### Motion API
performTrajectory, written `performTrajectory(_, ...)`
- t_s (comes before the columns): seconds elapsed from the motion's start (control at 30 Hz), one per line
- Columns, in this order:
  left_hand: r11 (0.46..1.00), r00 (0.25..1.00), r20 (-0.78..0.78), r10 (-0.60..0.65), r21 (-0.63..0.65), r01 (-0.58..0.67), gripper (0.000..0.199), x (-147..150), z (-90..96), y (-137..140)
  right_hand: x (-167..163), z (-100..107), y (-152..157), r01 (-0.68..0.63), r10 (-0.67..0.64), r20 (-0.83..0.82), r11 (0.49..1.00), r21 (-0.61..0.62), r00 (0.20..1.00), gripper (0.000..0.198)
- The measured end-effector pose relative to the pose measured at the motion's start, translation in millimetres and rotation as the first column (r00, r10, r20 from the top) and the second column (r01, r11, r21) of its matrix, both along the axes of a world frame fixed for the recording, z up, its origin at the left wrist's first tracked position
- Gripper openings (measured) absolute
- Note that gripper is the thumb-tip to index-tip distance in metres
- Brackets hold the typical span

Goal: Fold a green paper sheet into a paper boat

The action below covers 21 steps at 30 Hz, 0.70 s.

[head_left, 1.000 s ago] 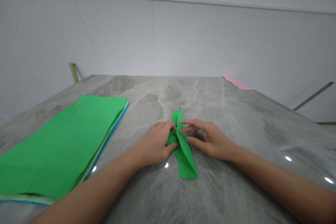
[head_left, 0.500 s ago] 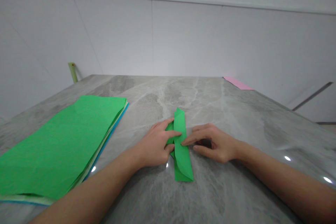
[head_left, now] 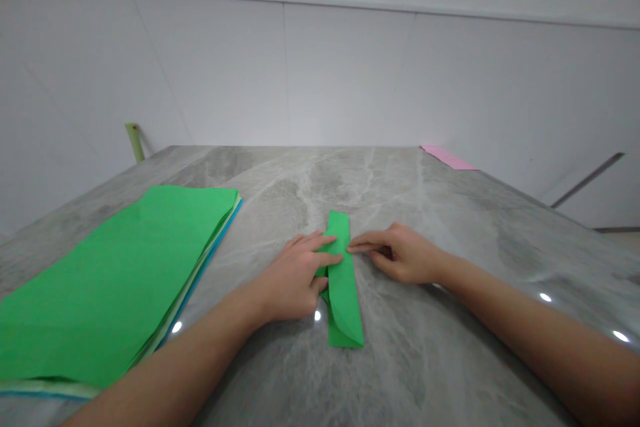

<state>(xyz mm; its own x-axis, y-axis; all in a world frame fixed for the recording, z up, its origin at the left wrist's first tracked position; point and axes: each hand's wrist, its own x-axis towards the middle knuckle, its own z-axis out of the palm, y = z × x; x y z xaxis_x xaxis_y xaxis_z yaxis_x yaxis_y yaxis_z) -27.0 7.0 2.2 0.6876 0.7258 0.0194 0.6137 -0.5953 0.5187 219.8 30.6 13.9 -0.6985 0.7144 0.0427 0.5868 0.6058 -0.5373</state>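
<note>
Your right hand (head_left: 410, 255) has moved farther up the narrow, folded green paper strip (head_left: 343, 287).
It lies beneath your left hand's (head_left: 295, 280) spread fingertips; your right fingers, pressed together, touch its right edge; a rectangular green-topped paper stack (head_left: 125, 267) lies left of all your fingers.

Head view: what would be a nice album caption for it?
Left hand on a folded green paper strip, right hand at its right edge, paper stack on the marbled tabletop.
</note>
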Motion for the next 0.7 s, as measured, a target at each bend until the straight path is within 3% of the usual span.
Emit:
performTrajectory(0.33,1.0,1.0,0.018,-0.023,-0.017,0.023,0.053,-1,1.8,-1,-4,-11,9,0.143,-0.207,0.241,0.956,0.258,0.948,0.055)
performTrajectory(0.57,0.993,0.995,0.024,-0.092,-0.074,0.093,0.053,-2,9.8,-7,-5,-1,4,-0.025,0.002,0.15,0.988,0.15,0.989,0.057)
performTrajectory(0.7,0.989,0.993,0.007,-0.118,-0.085,0.118,0.054,-2,13.2,-8,-4,-6,6,0.056,-0.092,0.204,0.983,0.177,0.975,0.059)
